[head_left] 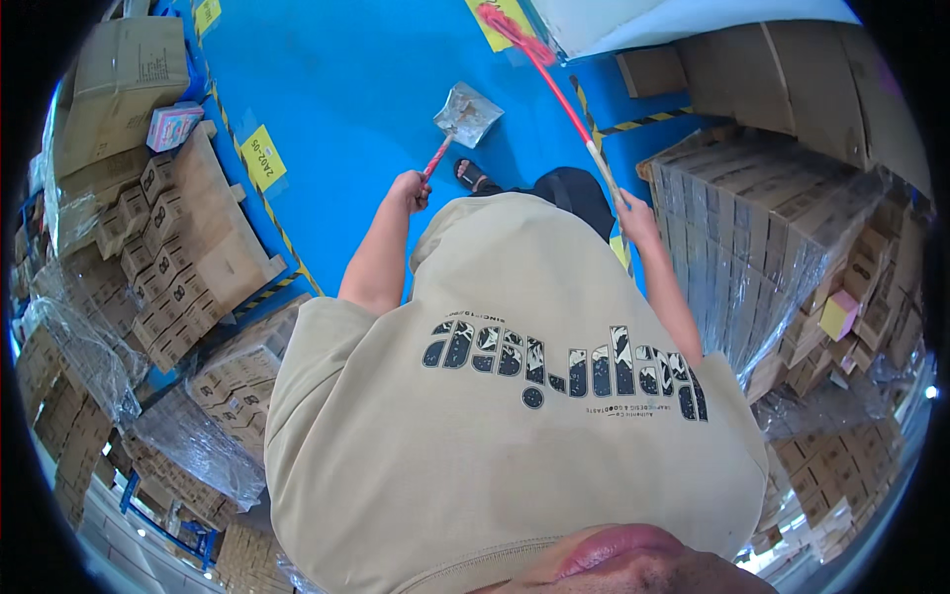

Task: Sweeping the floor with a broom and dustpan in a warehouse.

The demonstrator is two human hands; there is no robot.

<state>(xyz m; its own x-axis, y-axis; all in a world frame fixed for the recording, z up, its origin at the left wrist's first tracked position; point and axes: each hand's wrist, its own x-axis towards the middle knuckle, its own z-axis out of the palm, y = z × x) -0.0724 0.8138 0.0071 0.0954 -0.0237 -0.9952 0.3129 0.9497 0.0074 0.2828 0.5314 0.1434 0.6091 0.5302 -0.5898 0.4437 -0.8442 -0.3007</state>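
The left hand (412, 188) was closed around the red handle of a dustpan (467, 113), whose metal pan sat on the blue floor (346, 79) just ahead of the person's sandalled foot (471, 175). The handle ran up and to the right from the fist to the pan. The right hand (636, 219) was clamped on the pale lower end of a broom (554, 84); its red shaft slanted away to the upper left, ending in a red head that lay over a yellow floor label (498, 22).

Between the arms hung a beige T-shirt (495, 436) with dark print, filling the lower middle of the view. Close beside the right hand stood a pallet of wrapped cartons (752, 238), with plain brown boxes (782, 79) beyond it. To the left of the left arm lay stacked cartons (188, 247) behind a yellow-and-black floor stripe (272, 223) and another yellow label (261, 156). A small pink box (173, 124) rested on top of the stack at the far left.
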